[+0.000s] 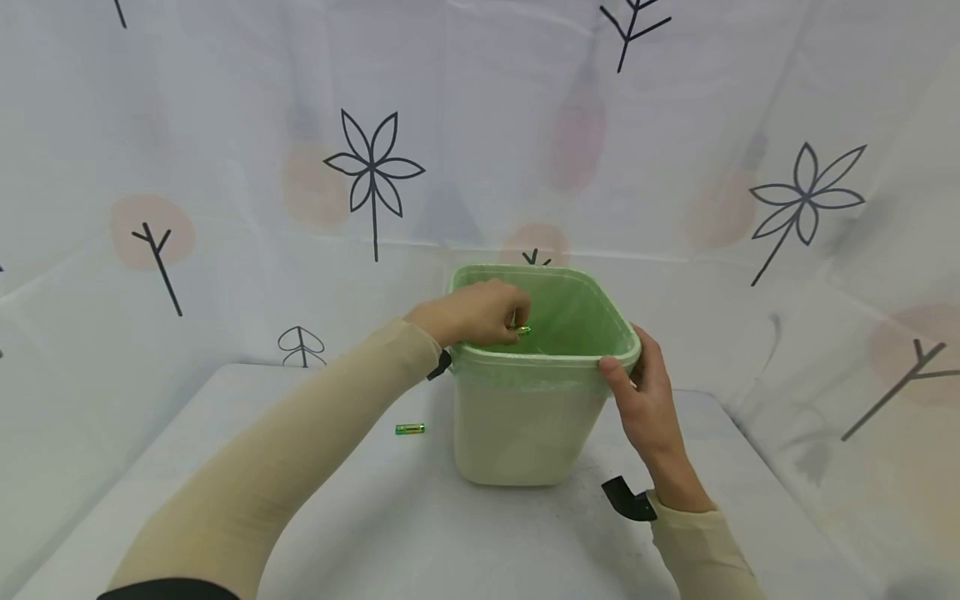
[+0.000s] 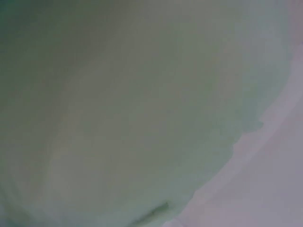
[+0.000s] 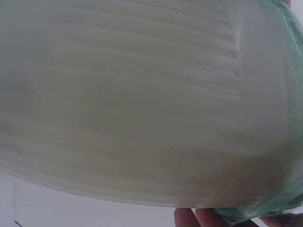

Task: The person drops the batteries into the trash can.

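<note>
A pale green trash can stands on the table, its rim wrapped in a thin green bag. My left hand reaches over the near left of the rim and pinches a small green-and-gold battery within the mouth of the can. On the right, my right hand grips the rim corner, thumb over the front edge. In the right wrist view, its fingertips show beyond the ribbed can wall. The left wrist view is blurred, filled by a greenish surface.
Another green-and-gold battery lies on the white table, left of the can and below the left forearm. A white curtain printed with flowers and twigs hangs close behind the table.
</note>
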A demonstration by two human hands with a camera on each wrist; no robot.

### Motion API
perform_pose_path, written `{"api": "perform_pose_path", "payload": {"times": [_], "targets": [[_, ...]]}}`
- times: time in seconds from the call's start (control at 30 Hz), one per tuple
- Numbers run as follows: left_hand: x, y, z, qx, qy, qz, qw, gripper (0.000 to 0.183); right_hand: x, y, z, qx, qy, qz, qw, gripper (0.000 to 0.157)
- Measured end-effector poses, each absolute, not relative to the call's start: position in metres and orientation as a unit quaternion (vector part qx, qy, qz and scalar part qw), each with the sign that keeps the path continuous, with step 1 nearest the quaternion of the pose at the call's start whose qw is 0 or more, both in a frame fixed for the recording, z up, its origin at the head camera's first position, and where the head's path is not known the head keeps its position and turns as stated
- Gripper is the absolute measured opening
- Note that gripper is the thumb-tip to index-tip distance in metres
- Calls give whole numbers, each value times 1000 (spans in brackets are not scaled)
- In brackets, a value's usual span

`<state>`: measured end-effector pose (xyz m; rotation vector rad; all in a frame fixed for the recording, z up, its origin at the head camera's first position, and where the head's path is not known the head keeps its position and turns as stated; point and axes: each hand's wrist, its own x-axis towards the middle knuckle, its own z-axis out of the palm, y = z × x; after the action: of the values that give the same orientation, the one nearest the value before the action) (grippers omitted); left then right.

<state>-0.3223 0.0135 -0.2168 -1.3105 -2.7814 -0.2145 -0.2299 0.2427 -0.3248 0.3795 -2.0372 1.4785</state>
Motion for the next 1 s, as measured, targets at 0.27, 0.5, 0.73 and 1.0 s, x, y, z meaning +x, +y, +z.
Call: {"api": "perform_pose_path", "payload": {"times": [0.27, 0.5, 0.73, 1.0], "targets": [[-322, 14, -216, -417, -906, -70, 30, 22, -230, 243, -323, 143, -766, 553, 294, 56], [-323, 12, -216, -433, -896, -92, 46, 19, -229, 243, -324, 137, -767, 553, 294, 56], [-317, -2, -211, -463, -870, -138, 101, 11, -230, 243, -325, 141, -765, 555, 295, 57], [-299, -39, -215, -484, -831, -210, 177, 6, -231, 242, -325, 147, -760, 561, 292, 56]]}}
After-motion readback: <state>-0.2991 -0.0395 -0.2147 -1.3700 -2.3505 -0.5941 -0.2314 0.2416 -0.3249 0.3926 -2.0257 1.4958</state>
